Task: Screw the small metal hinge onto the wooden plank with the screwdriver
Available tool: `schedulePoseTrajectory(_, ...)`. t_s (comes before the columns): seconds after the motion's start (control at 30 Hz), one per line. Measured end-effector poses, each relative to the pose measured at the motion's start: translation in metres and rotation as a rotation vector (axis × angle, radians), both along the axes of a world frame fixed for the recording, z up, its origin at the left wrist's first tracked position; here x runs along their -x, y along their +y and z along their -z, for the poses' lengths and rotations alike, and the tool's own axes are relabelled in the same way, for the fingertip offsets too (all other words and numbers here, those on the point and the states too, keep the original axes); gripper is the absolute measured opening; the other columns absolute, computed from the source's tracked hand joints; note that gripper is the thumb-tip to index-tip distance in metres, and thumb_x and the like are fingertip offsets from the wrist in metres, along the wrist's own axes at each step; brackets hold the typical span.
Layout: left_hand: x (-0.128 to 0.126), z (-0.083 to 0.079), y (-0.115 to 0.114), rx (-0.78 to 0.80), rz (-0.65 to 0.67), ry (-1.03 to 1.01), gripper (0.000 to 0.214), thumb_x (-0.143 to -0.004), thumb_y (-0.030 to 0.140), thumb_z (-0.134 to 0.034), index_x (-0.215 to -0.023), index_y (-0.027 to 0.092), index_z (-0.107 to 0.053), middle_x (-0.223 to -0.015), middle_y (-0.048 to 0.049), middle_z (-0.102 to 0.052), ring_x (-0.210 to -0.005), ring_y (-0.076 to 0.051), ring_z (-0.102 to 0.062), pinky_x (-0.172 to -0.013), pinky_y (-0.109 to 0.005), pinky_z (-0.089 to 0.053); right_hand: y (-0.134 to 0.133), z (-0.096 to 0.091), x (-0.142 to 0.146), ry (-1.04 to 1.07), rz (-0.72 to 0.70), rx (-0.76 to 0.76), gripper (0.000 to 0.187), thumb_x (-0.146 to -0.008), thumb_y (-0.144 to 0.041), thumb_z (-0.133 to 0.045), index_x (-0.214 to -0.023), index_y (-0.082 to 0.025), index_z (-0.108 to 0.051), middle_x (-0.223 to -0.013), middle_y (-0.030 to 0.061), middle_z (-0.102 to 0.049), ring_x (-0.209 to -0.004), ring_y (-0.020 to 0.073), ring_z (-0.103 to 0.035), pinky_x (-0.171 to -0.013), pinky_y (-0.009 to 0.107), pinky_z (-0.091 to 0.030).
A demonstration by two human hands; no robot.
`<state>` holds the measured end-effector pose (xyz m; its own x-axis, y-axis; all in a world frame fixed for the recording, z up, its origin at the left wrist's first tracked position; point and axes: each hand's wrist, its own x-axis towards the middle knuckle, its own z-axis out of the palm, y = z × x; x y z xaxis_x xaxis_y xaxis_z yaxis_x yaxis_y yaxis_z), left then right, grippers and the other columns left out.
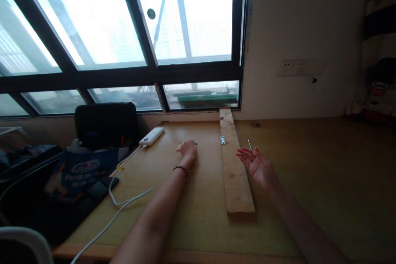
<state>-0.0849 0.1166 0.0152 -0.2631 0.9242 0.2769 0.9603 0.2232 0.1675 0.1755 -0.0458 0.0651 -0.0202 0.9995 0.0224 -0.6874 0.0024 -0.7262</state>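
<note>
Your left hand (188,148) lies far out on the table (309,165), with the fingers curled down. Something small may be under it, but I cannot tell if the grip holds anything. Your right hand (258,165) is wide open, palm up, and holds nothing. It hovers just right of the plank (236,181). The plank lies flat between your hands. A small hinge (222,140) sits on its left edge, at the far part. I cannot tell if it is screwed on. A thin metal tool (249,143) lies untouched just past your right fingers.
</note>
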Motion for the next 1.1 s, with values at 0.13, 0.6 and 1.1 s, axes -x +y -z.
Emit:
schedulePoseTrajectory(0.13,-0.006,0.001,-0.013,-0.100,0.090,0.058,0.026,-0.079,0.021,-0.045,-0.095,0.011,-0.062,-0.097,-0.0163,-0.060,-0.097,-0.026,-0.052,-0.080,-0.035,-0.040,0.007,0.006,-0.008,-0.118,0.065,-0.064,0.029,-0.072,-0.044,-0.061,-0.083,-0.018,-0.066,-0.097,0.0081,-0.067,-0.098,0.0217,-0.060,-0.098,0.040,-0.038)
schedulePoseTrajectory(0.6,-0.089,0.001,-0.055,-0.452,0.748,-0.152,0.027,-0.077,0.010,-0.049,-0.103,0.018,-0.054,-0.106,-0.0084,-0.054,-0.103,-0.021,-0.046,-0.089,-0.038,-0.040,0.042,0.077,-0.041,-1.301,0.576,-0.144,0.021,-0.059,-0.021,-0.062,-0.079,-0.020,-0.070,-0.095,0.0094,-0.062,-0.093,0.0241,-0.056,-0.091,0.040,-0.038)
schedulePoseTrajectory(1.1,-0.107,-0.001,-0.067,-0.700,0.786,-0.379,0.028,-0.081,0.021,-0.052,-0.109,0.022,-0.055,-0.113,-0.0070,-0.056,-0.109,-0.021,-0.046,-0.092,-0.039,-0.039,0.028,0.032,-0.020,-0.318,0.304,0.002,0.021,-0.066,-0.033,-0.063,-0.084,-0.021,-0.063,-0.082,0.0012,-0.069,-0.077,0.0175,-0.063,-0.067,0.028,-0.048)
